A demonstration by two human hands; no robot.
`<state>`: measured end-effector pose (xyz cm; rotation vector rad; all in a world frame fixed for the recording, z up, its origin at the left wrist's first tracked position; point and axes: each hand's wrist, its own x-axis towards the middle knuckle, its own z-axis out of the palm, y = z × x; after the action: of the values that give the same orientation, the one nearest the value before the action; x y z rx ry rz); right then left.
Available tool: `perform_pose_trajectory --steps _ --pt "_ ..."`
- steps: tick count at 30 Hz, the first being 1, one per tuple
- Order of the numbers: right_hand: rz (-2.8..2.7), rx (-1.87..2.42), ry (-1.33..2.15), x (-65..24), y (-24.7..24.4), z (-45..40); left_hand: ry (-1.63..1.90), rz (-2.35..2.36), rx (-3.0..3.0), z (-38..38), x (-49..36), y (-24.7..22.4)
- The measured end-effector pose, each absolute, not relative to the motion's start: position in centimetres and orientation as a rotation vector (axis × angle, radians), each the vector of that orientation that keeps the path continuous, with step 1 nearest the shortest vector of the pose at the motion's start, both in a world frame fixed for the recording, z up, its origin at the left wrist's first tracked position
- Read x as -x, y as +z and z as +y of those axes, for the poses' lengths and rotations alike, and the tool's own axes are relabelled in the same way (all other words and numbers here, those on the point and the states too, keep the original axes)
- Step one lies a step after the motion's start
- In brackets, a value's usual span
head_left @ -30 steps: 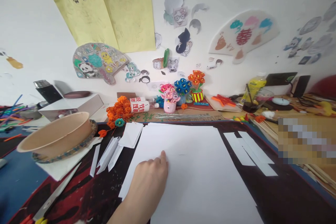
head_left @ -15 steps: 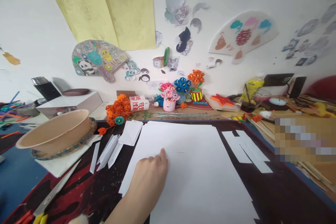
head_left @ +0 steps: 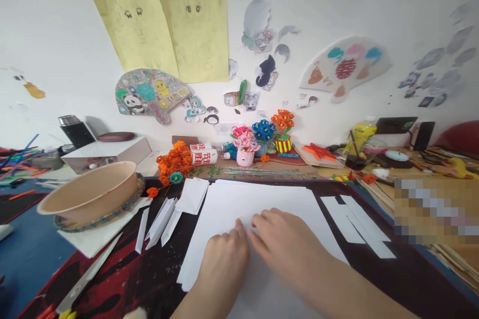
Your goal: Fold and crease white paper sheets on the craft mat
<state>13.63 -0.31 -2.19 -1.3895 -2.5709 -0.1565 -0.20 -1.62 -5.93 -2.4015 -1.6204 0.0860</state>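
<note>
A stack of white paper sheets (head_left: 228, 204) lies in front of me on a dark red and black mat. My left hand (head_left: 225, 264) rests on the sheets, its index finger stretched forward onto the paper and its other fingers bent. Close beside it, my right hand (head_left: 284, 241) touches the same sheets with bent fingers, the thumb apart from them. Nothing shows in either hand. Left of the stack are folded white paper pieces (head_left: 161, 222) and a folded white square (head_left: 192, 196). On the right lie cut white paper strips (head_left: 361, 224).
A beige bowl (head_left: 90, 189) and open scissors (head_left: 90, 271) are at the left. Orange fuzzy flowers (head_left: 175, 159), a white bottle with red print (head_left: 204, 155) and small flower pots (head_left: 245, 157) stand at the back. Wooden sticks (head_left: 454, 261) lie right.
My right hand has come into view from the right and onto the paper. My left hand stays on the sheets with its index finger forward. The camera view has tilted up slightly.
</note>
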Motion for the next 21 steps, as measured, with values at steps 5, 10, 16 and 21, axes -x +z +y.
perform_pose_trajectory --steps 5,10,16,21 --pt "-2.408 1.107 -0.375 -16.5 -7.7 0.7 0.229 -1.493 2.413 -1.6 0.1 -5.7" --pt "-2.387 1.038 -0.324 -17.4 -9.2 0.9 0.238 -1.469 2.444 -1.6 0.3 -6.1" --pt "-2.368 1.004 -0.413 -17.5 -9.1 0.8 0.147 -1.825 2.298 -0.7 1.3 -6.2" --pt "-2.353 0.985 -0.464 -17.7 -9.4 0.8 0.11 -1.966 2.273 0.0 2.1 -6.0"
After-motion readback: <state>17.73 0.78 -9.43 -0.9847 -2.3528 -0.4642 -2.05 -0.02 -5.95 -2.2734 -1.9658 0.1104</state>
